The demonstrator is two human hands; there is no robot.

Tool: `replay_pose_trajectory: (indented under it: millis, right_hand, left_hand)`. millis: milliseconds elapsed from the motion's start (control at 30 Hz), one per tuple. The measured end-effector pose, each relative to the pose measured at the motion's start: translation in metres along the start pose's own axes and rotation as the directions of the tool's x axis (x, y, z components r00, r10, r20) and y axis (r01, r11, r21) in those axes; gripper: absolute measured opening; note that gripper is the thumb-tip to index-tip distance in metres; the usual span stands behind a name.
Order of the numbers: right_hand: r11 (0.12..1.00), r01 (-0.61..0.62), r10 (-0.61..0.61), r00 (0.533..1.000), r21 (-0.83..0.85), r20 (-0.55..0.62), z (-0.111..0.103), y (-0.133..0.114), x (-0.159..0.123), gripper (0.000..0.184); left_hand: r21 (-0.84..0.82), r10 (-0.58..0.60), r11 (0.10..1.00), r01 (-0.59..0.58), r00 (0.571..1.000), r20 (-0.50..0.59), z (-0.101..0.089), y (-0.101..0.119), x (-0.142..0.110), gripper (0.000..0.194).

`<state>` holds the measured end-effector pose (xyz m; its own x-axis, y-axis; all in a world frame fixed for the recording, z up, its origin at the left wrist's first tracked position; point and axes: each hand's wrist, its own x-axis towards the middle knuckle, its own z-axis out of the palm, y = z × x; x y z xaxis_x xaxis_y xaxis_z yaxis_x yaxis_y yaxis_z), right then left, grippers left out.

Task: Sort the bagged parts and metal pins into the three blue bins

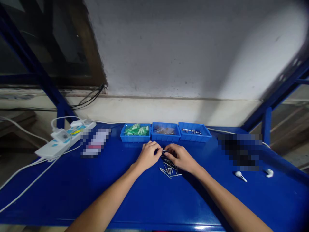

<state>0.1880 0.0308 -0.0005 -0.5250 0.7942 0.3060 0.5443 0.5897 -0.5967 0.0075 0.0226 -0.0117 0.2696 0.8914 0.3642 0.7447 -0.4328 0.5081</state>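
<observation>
My left hand (pixel 150 155) and my right hand (pixel 181 157) meet near the middle of the blue table, fingers pinched. Between their fingertips is a thin rivet-like metal pin (pixel 164 150), with both hands closed on its ends; the fingers hide most of it. Just below and between my hands lies a loose pile of similar metal pins (pixel 169 170), some with a thicker light end. My right hand partly covers the pile. Behind my hands is a blue bin of small clear-looking bags (pixel 165 138), their contents unclear.
Left of it stands a blue bin (pixel 135 138) with green-and-white packets; right, another bin (pixel 196 138) holds metal pins. A white power strip (pixel 56 145) with cables lies left. Two white earbuds (pixel 238 174) lie right. Blurred-out items flank both sides. Blue frame posts rise behind.
</observation>
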Motion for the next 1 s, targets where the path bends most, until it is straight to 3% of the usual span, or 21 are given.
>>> replay_pose_trajectory:
  millis: [233,367,633,733,833,900,933,1000]
  right_hand:
    - [0.994,0.054,-0.064,0.993,-0.098,-0.099,0.0,0.007,0.0,0.011]
    - [0.992,0.072,-0.083,0.991,-0.106,-0.106,0.0,0.006,0.0,0.017]
    - [0.961,0.119,-0.146,0.985,-0.248,-0.091,-0.01,0.003,-0.001,0.016]
    - [0.938,0.061,-0.158,0.951,-0.34,-0.266,-0.032,0.019,0.004,0.018]
    - [0.878,-0.145,-0.14,0.833,-0.456,-0.535,-0.055,0.044,0.009,0.02]
    - [0.841,-0.247,-0.119,0.784,-0.482,-0.61,-0.06,0.055,0.009,0.033]
    - [0.841,-0.256,-0.106,0.786,-0.477,-0.609,-0.058,0.056,0.009,0.037]
    - [0.878,-0.193,-0.08,0.844,-0.439,-0.531,-0.047,0.049,0.007,0.033]
  left_hand:
    - [-0.069,0.025,0.997,-0.027,0.999,-0.027,-0.002,0.003,-0.001,0.021]
    - [-0.061,0.064,0.996,-0.068,0.996,-0.058,-0.007,0.007,-0.003,0.015]
    - [-0.053,0.069,0.996,-0.069,0.998,0.0,-0.004,0.001,0.002,0.022]
    - [-0.043,0.072,0.997,-0.069,0.996,0.053,0.0,-0.002,0.001,0.017]
    - [-0.002,0.051,0.999,-0.051,0.994,0.101,0.003,-0.006,0.001,0.014]
    - [0.02,0.039,0.999,-0.042,0.993,0.112,0.004,-0.007,0.0,0.007]
    - [0.026,0.039,0.999,-0.042,0.993,0.115,0.005,-0.006,0.0,0.004]
    - [0.03,0.044,0.998,-0.048,0.993,0.11,0.004,-0.005,0.0,0.005]
